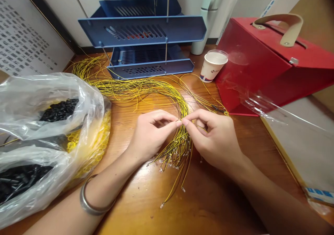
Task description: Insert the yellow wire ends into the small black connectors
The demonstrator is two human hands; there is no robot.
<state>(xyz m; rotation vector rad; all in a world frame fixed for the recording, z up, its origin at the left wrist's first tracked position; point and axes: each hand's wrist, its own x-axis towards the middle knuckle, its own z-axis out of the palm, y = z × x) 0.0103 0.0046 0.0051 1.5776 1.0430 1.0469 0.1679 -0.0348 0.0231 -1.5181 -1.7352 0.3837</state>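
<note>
A long bundle of thin yellow and black wires [156,87] curves across the wooden table and passes beneath both hands. Small clear tips, like tiny LEDs [171,163], show at its near ends, and a few strands stray toward me. Above the bundle, my left hand [153,132] pinches a thin wire between thumb and forefinger. My right hand [212,132] meets it there, thumb and forefinger also pinched on the wire. The fingertips of the two hands nearly touch, and exactly what lies between them is too small to make out.
Clear plastic bags [88,99] with small black parts and yellow pieces stand at left. Behind the wires is a blue rack [146,30]. A paper cup [212,66] and a red box [250,61] with a handle are at right, near a pale panel [300,137].
</note>
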